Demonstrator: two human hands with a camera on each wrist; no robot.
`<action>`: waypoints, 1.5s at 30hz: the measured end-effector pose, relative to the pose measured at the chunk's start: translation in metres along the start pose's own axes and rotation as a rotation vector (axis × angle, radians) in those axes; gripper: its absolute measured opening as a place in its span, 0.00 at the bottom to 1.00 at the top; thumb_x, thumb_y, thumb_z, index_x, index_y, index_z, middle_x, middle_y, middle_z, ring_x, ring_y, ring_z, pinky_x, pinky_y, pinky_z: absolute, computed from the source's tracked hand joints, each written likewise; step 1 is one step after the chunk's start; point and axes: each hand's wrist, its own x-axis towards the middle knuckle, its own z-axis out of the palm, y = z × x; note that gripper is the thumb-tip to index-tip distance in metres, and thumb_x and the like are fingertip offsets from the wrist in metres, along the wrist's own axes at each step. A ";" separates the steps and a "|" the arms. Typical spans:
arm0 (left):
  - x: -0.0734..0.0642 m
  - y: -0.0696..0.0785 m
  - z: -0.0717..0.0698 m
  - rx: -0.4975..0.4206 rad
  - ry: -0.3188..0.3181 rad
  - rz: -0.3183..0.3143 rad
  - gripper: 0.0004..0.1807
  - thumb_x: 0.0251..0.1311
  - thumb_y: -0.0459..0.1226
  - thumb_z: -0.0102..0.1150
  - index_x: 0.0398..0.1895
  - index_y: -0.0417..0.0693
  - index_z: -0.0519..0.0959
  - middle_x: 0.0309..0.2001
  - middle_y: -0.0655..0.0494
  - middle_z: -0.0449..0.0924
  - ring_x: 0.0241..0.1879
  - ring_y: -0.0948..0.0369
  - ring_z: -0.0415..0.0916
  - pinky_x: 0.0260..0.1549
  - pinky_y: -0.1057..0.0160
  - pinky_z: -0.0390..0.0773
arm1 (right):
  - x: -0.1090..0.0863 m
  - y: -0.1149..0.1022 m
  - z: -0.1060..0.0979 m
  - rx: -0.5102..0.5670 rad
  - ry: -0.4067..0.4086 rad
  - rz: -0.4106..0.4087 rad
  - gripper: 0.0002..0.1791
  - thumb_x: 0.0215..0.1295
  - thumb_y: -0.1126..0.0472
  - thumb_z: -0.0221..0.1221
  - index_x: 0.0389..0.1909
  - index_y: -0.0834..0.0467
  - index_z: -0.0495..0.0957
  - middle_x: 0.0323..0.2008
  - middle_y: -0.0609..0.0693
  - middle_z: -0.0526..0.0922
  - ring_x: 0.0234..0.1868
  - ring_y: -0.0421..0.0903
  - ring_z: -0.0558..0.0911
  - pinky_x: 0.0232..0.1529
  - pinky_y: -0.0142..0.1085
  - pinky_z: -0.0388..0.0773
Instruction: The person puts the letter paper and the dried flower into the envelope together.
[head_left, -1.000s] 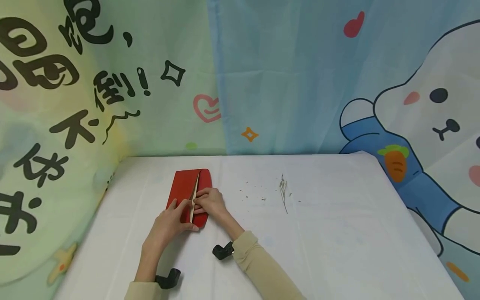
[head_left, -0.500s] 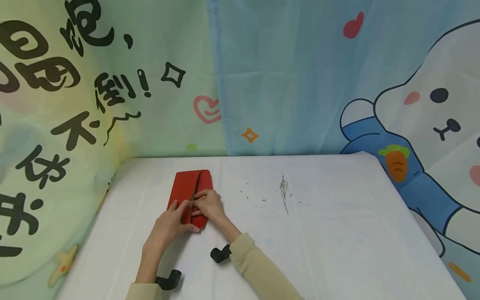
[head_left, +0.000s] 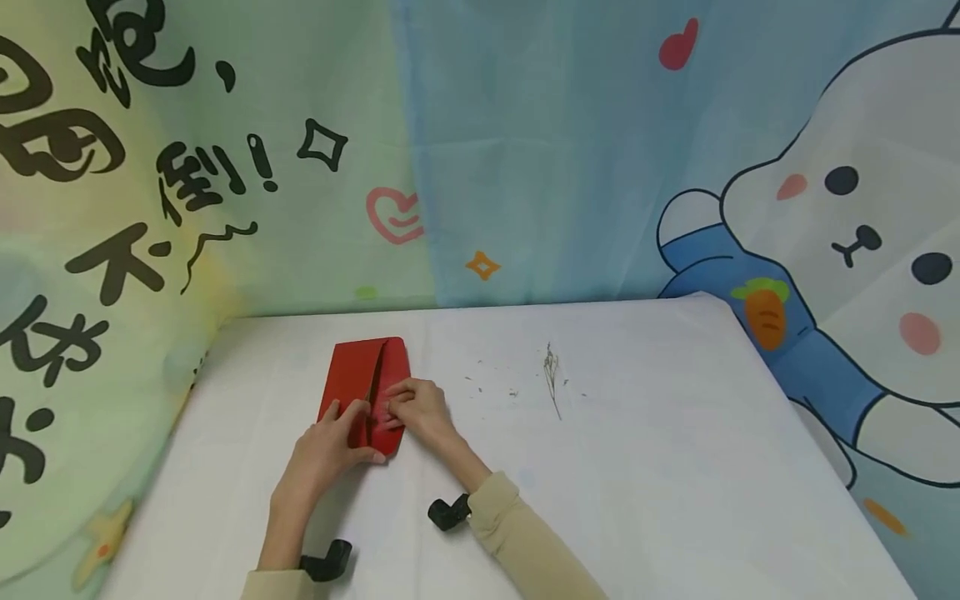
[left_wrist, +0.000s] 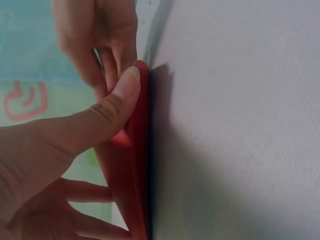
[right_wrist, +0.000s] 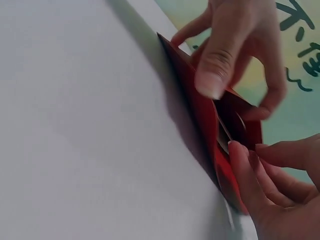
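Note:
A red paper envelope [head_left: 352, 367] with a long flap [head_left: 393, 362] on its right side lies on the white table. My left hand [head_left: 322, 454] holds its near end, the thumb along the near edge and the other fingers spread over its front. In the left wrist view that thumb [left_wrist: 112, 107] presses on the envelope's edge. My right hand [head_left: 423, 412] is on the flap; in the right wrist view its thumb and fingertips [right_wrist: 237, 155] pinch at the flap's edge. A pale inner surface shows in the slit between flap and body.
Right of the envelope lies a dried sprig [head_left: 551, 379] with small crumbs scattered on the white table [head_left: 637, 467]. A black wrist camera [head_left: 326, 562] sits on the left wrist, another black camera [head_left: 448, 512] on the right. A printed curtain [head_left: 525, 167] hangs behind.
The slit between flap and body has narrowed in the head view, hiding most of the cream inside. My right hand has drawn slightly away from the left. The whole head view has shifted.

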 end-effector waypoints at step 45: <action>0.003 0.005 -0.002 -0.004 -0.075 -0.020 0.43 0.53 0.51 0.78 0.69 0.52 0.69 0.70 0.18 0.59 0.54 0.24 0.76 0.51 0.29 0.77 | -0.045 0.011 -0.176 -0.692 0.624 0.075 0.17 0.64 0.59 0.68 0.47 0.66 0.83 0.40 0.62 0.87 0.40 0.62 0.86 0.41 0.58 0.79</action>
